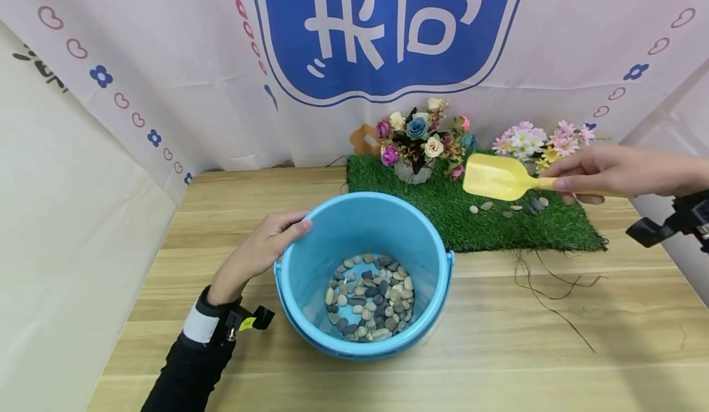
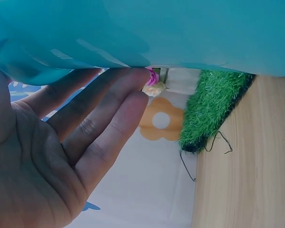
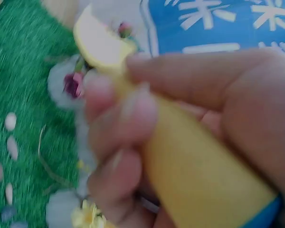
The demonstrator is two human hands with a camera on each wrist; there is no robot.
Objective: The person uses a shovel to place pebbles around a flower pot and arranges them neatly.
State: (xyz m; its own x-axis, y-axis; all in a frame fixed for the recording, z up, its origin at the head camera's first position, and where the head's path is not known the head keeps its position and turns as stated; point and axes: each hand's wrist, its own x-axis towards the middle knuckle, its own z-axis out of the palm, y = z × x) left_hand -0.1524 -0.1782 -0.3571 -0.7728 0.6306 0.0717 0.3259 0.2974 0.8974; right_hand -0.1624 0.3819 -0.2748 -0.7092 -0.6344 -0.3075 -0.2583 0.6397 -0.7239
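Note:
A light blue bucket (image 1: 362, 201) stands on the wooden table, with many grey, tan and dark pebbles (image 1: 382, 301) spread over its bottom. My left hand (image 1: 264, 242) grips the bucket's left rim; the thumb lies at the rim. In the left wrist view, the fingers (image 2: 104, 137) reach along the outer wall. To the right, my right hand (image 1: 615, 169) holds a yellow toy shovel (image 1: 495, 177) by its handle, above the artificial grass mat (image 1: 471, 233). No pebbles show on the shovel's blade. In the right wrist view, fingers and thumb wrap its thick handle (image 3: 194, 166).
Several pebbles (image 1: 487, 206) lie on the grass mat under the shovel. Behind them stand a pot of mixed flowers (image 1: 418, 135) and pink and white daisies (image 1: 523, 141). Loose dark strands (image 1: 545, 298) trail onto the table. A printed cloth (image 1: 221, 110) hangs behind.

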